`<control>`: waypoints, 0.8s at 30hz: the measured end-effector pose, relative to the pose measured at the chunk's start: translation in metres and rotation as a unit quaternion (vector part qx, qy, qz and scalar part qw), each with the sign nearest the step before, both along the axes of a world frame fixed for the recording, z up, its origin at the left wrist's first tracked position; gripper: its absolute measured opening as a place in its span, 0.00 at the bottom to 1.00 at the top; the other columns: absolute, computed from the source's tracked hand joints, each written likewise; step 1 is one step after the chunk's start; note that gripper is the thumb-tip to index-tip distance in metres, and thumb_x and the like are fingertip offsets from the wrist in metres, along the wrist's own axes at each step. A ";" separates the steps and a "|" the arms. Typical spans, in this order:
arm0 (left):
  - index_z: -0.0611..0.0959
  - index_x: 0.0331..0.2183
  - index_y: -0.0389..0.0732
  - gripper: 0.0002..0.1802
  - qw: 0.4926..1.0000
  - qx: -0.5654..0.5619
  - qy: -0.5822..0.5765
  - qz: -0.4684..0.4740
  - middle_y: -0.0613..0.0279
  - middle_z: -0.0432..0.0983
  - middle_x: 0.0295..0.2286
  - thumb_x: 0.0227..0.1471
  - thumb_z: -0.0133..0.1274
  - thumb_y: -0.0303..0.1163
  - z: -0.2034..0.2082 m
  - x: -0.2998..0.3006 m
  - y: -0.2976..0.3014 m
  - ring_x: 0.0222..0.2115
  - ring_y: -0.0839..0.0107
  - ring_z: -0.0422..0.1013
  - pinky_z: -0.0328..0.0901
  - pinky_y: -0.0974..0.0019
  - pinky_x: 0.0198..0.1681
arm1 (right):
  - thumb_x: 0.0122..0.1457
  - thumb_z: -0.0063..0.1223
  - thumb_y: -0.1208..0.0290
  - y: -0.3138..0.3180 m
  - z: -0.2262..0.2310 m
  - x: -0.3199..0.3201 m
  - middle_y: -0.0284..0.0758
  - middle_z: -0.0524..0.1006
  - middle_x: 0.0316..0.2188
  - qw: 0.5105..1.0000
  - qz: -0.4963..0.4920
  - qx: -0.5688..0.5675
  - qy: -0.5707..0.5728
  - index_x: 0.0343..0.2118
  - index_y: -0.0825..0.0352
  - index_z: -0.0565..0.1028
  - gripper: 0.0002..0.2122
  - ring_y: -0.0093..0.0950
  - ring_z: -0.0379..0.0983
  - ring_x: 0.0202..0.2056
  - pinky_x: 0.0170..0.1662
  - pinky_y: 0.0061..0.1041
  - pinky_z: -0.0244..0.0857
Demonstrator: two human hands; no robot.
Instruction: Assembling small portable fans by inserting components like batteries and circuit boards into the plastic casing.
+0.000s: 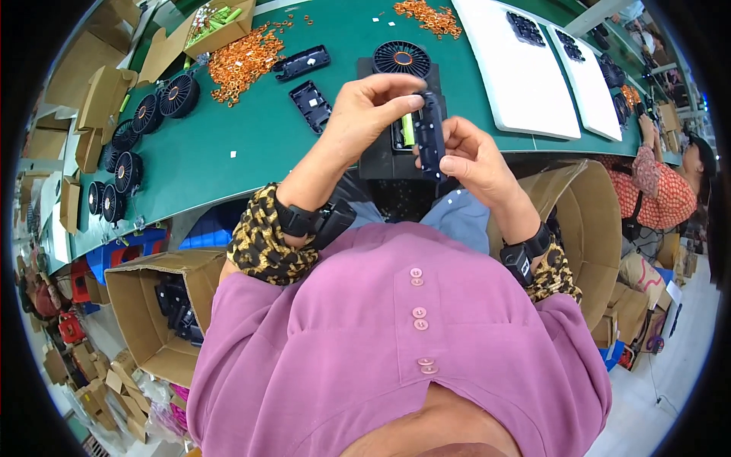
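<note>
Gripping one black housing (429, 135) with a green cell, left hand (371, 109) and right hand (474, 161) close around it.

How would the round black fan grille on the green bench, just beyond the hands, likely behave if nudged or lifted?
The round fan grille lies flat on a black block, so it probably slides rather than rolls. Its thin slatted plastic suggests it is light and fairly stiff. The fine ribs might crack under a hard pinch.

Bright even overhead light, soft shadows on the green felt-topped table (251, 145), sharp centre, fisheye bending, black vignette beyond it
</note>
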State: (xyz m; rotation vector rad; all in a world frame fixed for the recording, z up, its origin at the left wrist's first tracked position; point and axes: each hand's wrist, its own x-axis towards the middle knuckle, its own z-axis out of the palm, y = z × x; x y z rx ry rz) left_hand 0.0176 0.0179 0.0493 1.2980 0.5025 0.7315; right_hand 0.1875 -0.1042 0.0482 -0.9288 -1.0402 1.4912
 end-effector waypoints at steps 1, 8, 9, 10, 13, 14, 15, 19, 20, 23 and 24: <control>0.83 0.36 0.37 0.10 0.994 0.077 0.015 0.071 0.67 0.78 0.30 0.49 0.59 0.28 -0.007 -0.003 0.002 0.30 0.81 0.71 0.65 0.78 0.33 | 0.51 0.62 0.73 0.001 0.004 -0.002 0.33 0.74 0.34 0.999 -0.033 -0.001 -0.009 0.39 0.66 0.67 0.16 0.23 0.74 0.36 0.41 0.20 0.68; 0.80 0.33 0.39 0.10 0.876 0.420 0.156 0.177 0.59 0.76 0.30 0.44 0.60 0.27 -0.045 -0.038 -0.010 0.33 0.60 0.73 0.67 0.63 0.37 | 0.44 0.64 0.67 0.018 0.008 -0.010 0.40 0.71 0.41 0.861 -0.166 0.015 -0.481 0.49 0.69 0.68 0.27 0.23 0.70 0.30 0.34 0.22 0.68; 0.80 0.33 0.39 0.10 0.862 0.447 0.152 0.185 0.59 0.76 0.31 0.43 0.60 0.26 -0.047 -0.039 -0.012 0.34 0.59 0.72 0.67 0.62 0.38 | 0.44 0.62 0.65 0.020 0.009 -0.014 0.42 0.71 0.42 0.840 -0.174 0.019 -0.513 0.49 0.69 0.69 0.27 0.28 0.72 0.32 0.35 0.25 0.68; 0.80 0.33 0.39 0.11 0.846 0.474 0.148 0.192 0.59 0.76 0.32 0.42 0.60 0.26 -0.048 -0.038 -0.014 0.35 0.59 0.71 0.67 0.61 0.40 | 0.44 0.62 0.65 0.022 0.009 -0.016 0.42 0.71 0.42 0.839 -0.173 0.018 -0.515 0.49 0.69 0.69 0.27 0.28 0.72 0.32 0.35 0.25 0.68; 0.81 0.33 0.39 0.11 0.848 0.467 0.156 0.196 0.59 0.76 0.33 0.42 0.59 0.24 -0.050 -0.039 -0.017 0.36 0.59 0.71 0.67 0.61 0.40 | 0.45 0.62 0.63 0.029 0.005 -0.018 0.45 0.71 0.43 0.818 -0.178 0.042 -0.545 0.48 0.70 0.70 0.27 0.36 0.73 0.36 0.39 0.30 0.70; 0.81 0.33 0.39 0.11 0.849 0.465 0.156 0.197 0.59 0.76 0.33 0.42 0.59 0.24 -0.050 -0.039 -0.017 0.36 0.59 0.71 0.67 0.61 0.40 | 0.45 0.61 0.63 0.031 0.003 -0.019 0.46 0.71 0.43 0.808 -0.179 0.051 -0.559 0.48 0.70 0.70 0.27 0.39 0.73 0.38 0.41 0.32 0.69; 0.81 0.33 0.39 0.11 0.845 0.472 0.153 0.199 0.59 0.76 0.33 0.42 0.59 0.24 -0.051 -0.040 -0.017 0.36 0.59 0.71 0.67 0.61 0.40 | 0.45 0.61 0.62 0.033 0.002 -0.020 0.47 0.71 0.44 0.798 -0.180 0.061 -0.572 0.47 0.71 0.71 0.26 0.42 0.73 0.40 0.43 0.33 0.69; 0.81 0.34 0.40 0.12 0.840 0.479 0.151 0.204 0.58 0.76 0.33 0.42 0.60 0.23 -0.054 -0.040 -0.018 0.36 0.60 0.72 0.66 0.63 0.40 | 0.46 0.60 0.61 0.039 0.005 -0.028 0.49 0.71 0.43 0.778 -0.185 0.078 -0.595 0.47 0.72 0.71 0.27 0.44 0.73 0.41 0.45 0.35 0.69; 0.81 0.34 0.40 0.12 0.841 0.478 0.151 0.204 0.58 0.76 0.33 0.42 0.60 0.23 -0.054 -0.040 -0.019 0.36 0.60 0.72 0.66 0.63 0.40 | 0.46 0.60 0.61 0.042 0.007 -0.029 0.49 0.70 0.43 0.769 -0.175 0.081 -0.609 0.47 0.74 0.71 0.26 0.44 0.73 0.41 0.45 0.35 0.69; 0.81 0.34 0.40 0.12 0.840 0.476 0.151 0.212 0.58 0.76 0.33 0.42 0.60 0.23 -0.055 -0.039 -0.020 0.36 0.60 0.72 0.66 0.63 0.40 | 0.47 0.59 0.61 0.044 0.007 -0.034 0.49 0.70 0.43 0.747 -0.164 0.095 -0.637 0.46 0.76 0.72 0.26 0.44 0.73 0.41 0.45 0.35 0.69; 0.81 0.34 0.40 0.12 0.840 0.477 0.148 0.213 0.58 0.76 0.33 0.42 0.59 0.22 -0.056 -0.039 -0.019 0.35 0.60 0.72 0.66 0.63 0.40 | 0.48 0.58 0.62 0.046 0.007 -0.035 0.50 0.70 0.43 0.734 -0.164 0.108 -0.650 0.45 0.78 0.72 0.26 0.45 0.73 0.41 0.45 0.36 0.69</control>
